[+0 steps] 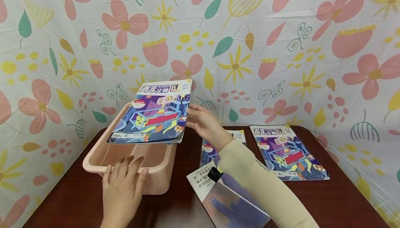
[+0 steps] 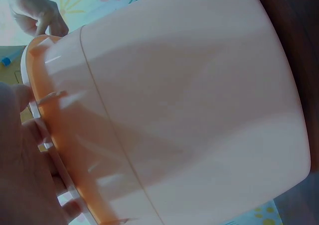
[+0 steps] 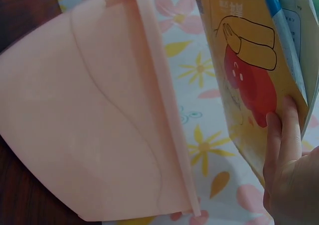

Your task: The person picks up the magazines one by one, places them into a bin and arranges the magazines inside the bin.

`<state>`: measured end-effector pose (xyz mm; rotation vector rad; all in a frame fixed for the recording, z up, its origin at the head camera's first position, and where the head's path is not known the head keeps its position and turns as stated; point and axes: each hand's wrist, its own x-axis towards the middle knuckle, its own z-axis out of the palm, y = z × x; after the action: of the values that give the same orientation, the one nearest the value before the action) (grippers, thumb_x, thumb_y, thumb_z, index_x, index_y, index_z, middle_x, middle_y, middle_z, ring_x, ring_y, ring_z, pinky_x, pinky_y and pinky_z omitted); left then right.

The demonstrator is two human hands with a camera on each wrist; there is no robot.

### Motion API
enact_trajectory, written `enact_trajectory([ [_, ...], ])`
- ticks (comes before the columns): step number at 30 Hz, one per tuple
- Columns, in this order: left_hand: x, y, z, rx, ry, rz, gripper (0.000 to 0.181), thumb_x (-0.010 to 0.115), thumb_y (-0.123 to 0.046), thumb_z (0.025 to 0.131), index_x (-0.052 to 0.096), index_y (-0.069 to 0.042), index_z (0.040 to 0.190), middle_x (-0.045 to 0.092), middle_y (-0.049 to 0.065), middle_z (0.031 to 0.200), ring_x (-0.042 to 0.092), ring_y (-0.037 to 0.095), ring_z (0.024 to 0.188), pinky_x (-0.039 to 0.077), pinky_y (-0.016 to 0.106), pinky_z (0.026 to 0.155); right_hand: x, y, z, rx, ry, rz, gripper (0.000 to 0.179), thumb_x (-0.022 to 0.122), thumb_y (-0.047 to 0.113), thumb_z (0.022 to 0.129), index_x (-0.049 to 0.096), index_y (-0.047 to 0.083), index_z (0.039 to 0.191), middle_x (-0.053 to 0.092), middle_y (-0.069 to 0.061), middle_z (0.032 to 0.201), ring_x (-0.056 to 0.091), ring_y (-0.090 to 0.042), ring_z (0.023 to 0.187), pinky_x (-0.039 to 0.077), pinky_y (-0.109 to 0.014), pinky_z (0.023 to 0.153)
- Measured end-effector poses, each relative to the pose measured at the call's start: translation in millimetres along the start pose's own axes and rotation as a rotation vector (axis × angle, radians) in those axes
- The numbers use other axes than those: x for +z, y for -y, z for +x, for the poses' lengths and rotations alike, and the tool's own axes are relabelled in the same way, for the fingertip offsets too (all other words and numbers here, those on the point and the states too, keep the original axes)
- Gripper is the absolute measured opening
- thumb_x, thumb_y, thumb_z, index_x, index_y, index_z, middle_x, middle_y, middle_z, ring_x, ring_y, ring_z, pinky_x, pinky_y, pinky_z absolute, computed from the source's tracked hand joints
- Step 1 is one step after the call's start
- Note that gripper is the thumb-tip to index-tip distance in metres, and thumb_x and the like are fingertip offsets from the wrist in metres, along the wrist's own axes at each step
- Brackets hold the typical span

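Note:
A magazine (image 1: 153, 113) with a purple and blue illustrated cover is held tilted above a pink plastic bin (image 1: 162, 176). My right hand (image 1: 207, 122) grips it by its right edge. In the right wrist view, fingers (image 3: 289, 135) lie against the yellow back cover, which bears a red cartoon figure. Over the bin's front rim hooks my left hand (image 1: 123, 186), its fingertips on the inner side. The left wrist view shows the bin's pale outer wall (image 2: 189, 95) close up, with the left hand (image 2: 25, 155) along the rim. What lies at the bin's bottom is largely hidden.
Two similar magazines lie on the dark table (image 1: 75, 193): one (image 1: 289, 153) at the right, another (image 1: 207, 151) partly behind the right forearm. A white and blue-purple book (image 1: 218, 196) lies near the front, partly under the forearm. A flowered cloth (image 1: 265, 47) hangs behind.

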<state>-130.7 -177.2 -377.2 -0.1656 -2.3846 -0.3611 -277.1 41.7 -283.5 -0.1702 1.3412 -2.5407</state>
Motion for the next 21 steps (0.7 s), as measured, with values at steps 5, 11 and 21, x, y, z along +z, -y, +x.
enact_trajectory([
  [5,0.9,1.0,-0.2,0.005,-0.007,-0.002,0.035,0.049,-0.038,0.099,0.062,-0.015,0.123,0.056,0.017,0.125,0.041,0.04,0.125,0.019,0.063,0.103,8,-10,9.0,-0.004,-0.006,-0.044,0.045,0.045,0.0,0.099,0.035,-0.002,0.144,0.048,-0.021,0.137,0.054,-0.028,0.111,0.053,-0.033,0.086],
  [11,0.9,1.2,-0.2,0.001,0.0,-0.006,0.035,0.048,-0.039,0.099,0.061,-0.016,0.122,0.056,0.016,0.125,0.041,0.039,0.125,0.018,0.063,0.104,19,-21,19.9,-0.014,-0.014,-0.051,0.046,0.046,-0.003,0.098,0.035,-0.005,0.143,0.047,-0.023,0.137,0.054,-0.028,0.111,0.041,-0.046,0.104],
  [21,0.6,0.5,-0.4,-0.009,0.015,0.002,0.036,0.049,-0.04,0.099,0.062,-0.013,0.12,0.056,0.016,0.126,0.04,0.037,0.125,0.018,0.063,0.105,37,-36,28.7,-0.005,-0.048,-0.074,0.035,0.048,-0.004,0.097,0.046,-0.008,0.132,0.056,-0.023,0.128,0.061,-0.022,0.097,0.046,-0.047,0.098],
])
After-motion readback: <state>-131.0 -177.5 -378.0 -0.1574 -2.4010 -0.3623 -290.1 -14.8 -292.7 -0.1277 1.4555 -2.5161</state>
